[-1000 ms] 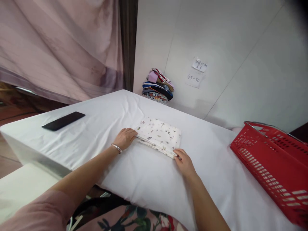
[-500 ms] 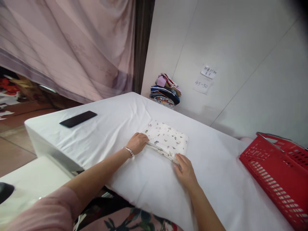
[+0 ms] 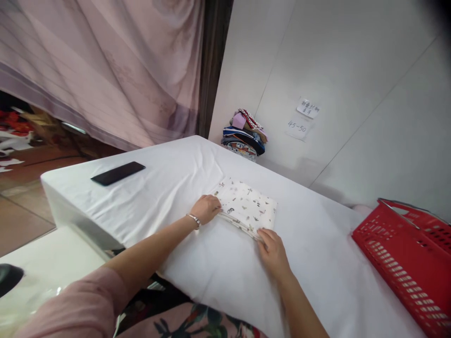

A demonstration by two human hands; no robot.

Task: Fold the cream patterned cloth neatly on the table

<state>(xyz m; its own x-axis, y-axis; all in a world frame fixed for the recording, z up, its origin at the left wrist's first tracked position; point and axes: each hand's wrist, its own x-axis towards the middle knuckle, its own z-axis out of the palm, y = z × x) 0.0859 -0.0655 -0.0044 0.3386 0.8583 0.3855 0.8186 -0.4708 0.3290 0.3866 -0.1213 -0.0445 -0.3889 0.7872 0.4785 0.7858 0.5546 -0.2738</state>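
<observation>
A folded white cloth with small printed figures (image 3: 248, 206) lies flat on the white-covered table (image 3: 165, 188). My left hand (image 3: 207, 208), with a bracelet at the wrist, is curled against the cloth's left edge, fingers closed on that edge. My right hand (image 3: 273, 246) rests at the cloth's near right corner, fingers bent and pinching the corner.
A black phone (image 3: 118, 173) lies at the table's far left. A stack of folded colourful clothes (image 3: 244, 138) sits at the back against the wall, under two paper notes (image 3: 303, 117). A red plastic basket (image 3: 408, 260) stands at the right. Pink curtain hangs at left.
The view has shifted a little leftward and both hands stay at the cloth's edges. My left hand has slid slightly further onto the left edge.
</observation>
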